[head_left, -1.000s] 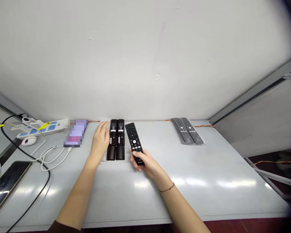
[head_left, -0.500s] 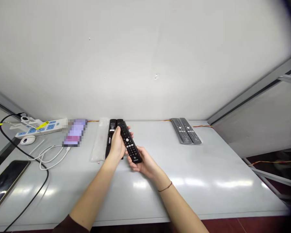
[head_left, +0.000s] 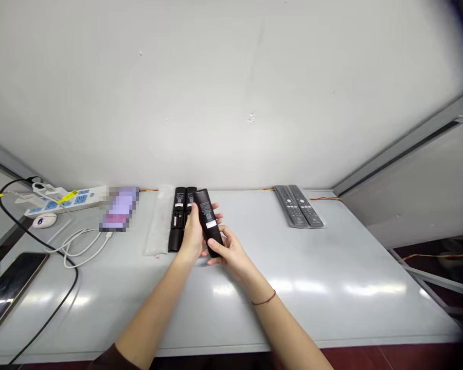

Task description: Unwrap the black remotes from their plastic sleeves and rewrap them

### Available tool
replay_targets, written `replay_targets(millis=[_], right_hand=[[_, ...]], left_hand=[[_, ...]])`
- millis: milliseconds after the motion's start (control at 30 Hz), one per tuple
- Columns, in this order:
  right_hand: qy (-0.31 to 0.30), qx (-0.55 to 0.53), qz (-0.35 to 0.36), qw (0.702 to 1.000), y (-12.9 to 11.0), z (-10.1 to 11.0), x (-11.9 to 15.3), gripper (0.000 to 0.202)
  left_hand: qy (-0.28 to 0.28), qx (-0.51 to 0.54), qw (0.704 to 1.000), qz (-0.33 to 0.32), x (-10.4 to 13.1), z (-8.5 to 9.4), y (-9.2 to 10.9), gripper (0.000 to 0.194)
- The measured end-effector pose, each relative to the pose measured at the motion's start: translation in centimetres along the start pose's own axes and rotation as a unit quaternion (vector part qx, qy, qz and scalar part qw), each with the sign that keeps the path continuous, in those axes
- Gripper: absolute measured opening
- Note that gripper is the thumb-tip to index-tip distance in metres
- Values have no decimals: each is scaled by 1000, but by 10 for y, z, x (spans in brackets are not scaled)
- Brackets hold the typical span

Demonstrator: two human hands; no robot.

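Black back (head_left: pixel 204 201) upward, gripping a remote control (head_left: pixel 207 213) in a curled left hand (head_left: pixel 192 235) and pinching its near end with the right hand (head_left: pixel 236 259) towards the worktop's (head_left: pixel 332 313) far edge, beside two bare remotes (head_left: pixel 180 198), at least one with its battery bay (head_left: pixel 177 220) open, and well left of two already sleeved remotes (head_left: pixel 292 208).

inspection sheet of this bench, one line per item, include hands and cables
Surface: smooth light-grey tabletop, glare near the front; spills: nothing seen
Remotes: black plastic remote held back up; two black remotes lying back up, left one's battery bay open; two film-wrapped remotes buttons up
Clutter: translucent plastic bag, lit phone, dark gold-edged phone, white power strip
Hands: left and right both on held remote
Cables: black cable crosses front left; white cable plugged into lit phone
Surroundings: whitish wall, marked
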State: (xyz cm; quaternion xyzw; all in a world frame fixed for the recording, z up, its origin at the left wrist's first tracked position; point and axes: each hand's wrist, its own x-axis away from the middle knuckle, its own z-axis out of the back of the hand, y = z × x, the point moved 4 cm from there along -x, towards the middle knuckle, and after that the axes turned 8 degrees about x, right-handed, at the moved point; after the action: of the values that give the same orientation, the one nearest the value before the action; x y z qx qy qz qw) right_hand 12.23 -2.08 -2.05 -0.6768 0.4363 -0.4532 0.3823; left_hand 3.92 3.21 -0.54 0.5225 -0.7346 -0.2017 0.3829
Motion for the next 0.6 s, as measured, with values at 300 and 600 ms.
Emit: replay_targets(millis=[300, 600], right_hand=[[92, 58, -18, 994, 8, 6, -6, 45], [148, 97, 69, 982, -2, 17, -2, 42]], left_hand=[[-48, -17, 996, -69, 2, -3, 1, 40], [-124, -212, 969, -36, -2, 7, -6, 37]])
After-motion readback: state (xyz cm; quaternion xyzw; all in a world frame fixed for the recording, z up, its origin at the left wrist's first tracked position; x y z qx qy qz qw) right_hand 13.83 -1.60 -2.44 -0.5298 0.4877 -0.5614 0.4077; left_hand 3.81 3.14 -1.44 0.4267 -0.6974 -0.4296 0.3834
